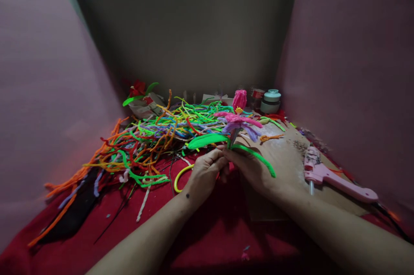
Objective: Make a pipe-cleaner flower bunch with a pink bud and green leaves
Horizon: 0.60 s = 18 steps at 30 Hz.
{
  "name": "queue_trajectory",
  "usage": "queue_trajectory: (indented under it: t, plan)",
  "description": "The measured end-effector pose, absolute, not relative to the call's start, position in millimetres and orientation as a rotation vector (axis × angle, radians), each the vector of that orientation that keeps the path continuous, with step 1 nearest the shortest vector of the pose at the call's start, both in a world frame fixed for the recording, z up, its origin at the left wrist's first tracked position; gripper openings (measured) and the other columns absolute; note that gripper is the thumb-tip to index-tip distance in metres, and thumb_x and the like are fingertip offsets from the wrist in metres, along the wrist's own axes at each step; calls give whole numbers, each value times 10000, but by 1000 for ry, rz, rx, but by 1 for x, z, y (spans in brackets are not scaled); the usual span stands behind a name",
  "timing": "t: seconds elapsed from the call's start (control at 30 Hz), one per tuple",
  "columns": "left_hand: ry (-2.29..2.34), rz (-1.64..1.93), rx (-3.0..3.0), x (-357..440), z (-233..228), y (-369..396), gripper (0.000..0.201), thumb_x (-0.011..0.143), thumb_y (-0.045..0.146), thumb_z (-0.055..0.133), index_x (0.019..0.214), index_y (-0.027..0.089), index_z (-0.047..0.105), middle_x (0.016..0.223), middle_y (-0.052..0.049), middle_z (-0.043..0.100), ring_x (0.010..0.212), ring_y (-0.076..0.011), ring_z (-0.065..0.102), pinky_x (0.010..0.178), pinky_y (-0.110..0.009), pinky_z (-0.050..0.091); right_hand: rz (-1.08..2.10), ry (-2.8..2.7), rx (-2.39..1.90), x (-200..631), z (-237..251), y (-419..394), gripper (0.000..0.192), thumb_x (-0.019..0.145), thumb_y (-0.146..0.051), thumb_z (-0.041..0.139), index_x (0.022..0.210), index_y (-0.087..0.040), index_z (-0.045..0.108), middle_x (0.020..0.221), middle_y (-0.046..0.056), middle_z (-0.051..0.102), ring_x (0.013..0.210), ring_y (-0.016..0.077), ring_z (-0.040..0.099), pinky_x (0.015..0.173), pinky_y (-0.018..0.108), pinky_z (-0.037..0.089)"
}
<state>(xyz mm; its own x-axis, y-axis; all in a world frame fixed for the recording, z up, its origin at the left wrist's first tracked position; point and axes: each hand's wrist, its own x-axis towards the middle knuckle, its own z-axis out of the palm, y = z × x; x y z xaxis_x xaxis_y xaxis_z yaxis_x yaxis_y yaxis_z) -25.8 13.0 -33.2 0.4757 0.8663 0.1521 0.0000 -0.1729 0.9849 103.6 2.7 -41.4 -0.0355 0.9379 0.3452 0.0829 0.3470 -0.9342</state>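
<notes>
Fingers of both hands meet at the stem of a fuzzy pipe-cleaner flower with pink and lilac petals (237, 122). The left hand (203, 173) pinches it from the left, fingertips closed on the stem just under a bright green pipe-cleaner leaf (207, 139); the right hand (252, 167) grips from the right, below a second green leaf (258, 158) that droops over its knuckles. The flower stands upright above the red cloth (207, 232), in front of the tangled heap of loose pipe cleaners in orange, green, yellow and blue (152, 137).

Judging by the grip, the work is at the leaf joint: a firm pinch on the stem by one hand while the other tightens close to the join would keep the petals from being crushed.

Room is tight. The heap lies just to the left, a yellow pipe-cleaner loop (181, 176) sits beside the left wrist, and a pink glue gun (333, 178) lies on the brown board (284, 154) to the right, near the right forearm. Pink walls close both sides; the bare cloth toward the body is the freest space.
</notes>
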Motion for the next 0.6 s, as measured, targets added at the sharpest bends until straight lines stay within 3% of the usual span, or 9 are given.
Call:
queue_trajectory:
  t: [0.23, 0.37, 0.47, 0.6]
  plan:
    - [663, 832, 1326, -28, -38, 16, 286, 803, 376, 556, 642, 143, 522, 552, 24, 497, 454, -60, 409, 466, -201, 301, 1050, -1408, -963, 104, -53, 7, 284, 821, -435, 496, 791, -222, 681, 504, -16, 590, 549, 156, 580, 557, 283, 474]
    - [601, 839, 1185, -28, -39, 17, 252, 785, 340, 593, 664, 137, 508, 538, 35, 474, 441, -45, 374, 451, -190, 254, 1093, -1342, -931, 108, -50, 3, 256, 796, -385, 552, 959, -220, 660, 652, -6, 654, 637, 160, 614, 613, 289, 493]
    - [568, 861, 1107, -28, -38, 15, 209, 787, 299, 600, 694, 133, 514, 520, 41, 462, 420, -39, 359, 440, -187, 234, 1043, -1374, -951, 111, -34, -6, 210, 760, -358, 605, 914, -231, 672, 763, 7, 682, 740, 192, 627, 670, 308, 495]
    - [450, 830, 1075, -28, -35, 13, 186, 829, 276, 551, 731, 118, 548, 480, 54, 413, 384, -27, 283, 432, -187, 218, 1013, -1448, -1003, 111, -1, -21, 90, 736, -313, 643, 782, -243, 677, 695, 18, 682, 775, 239, 623, 643, 316, 499]
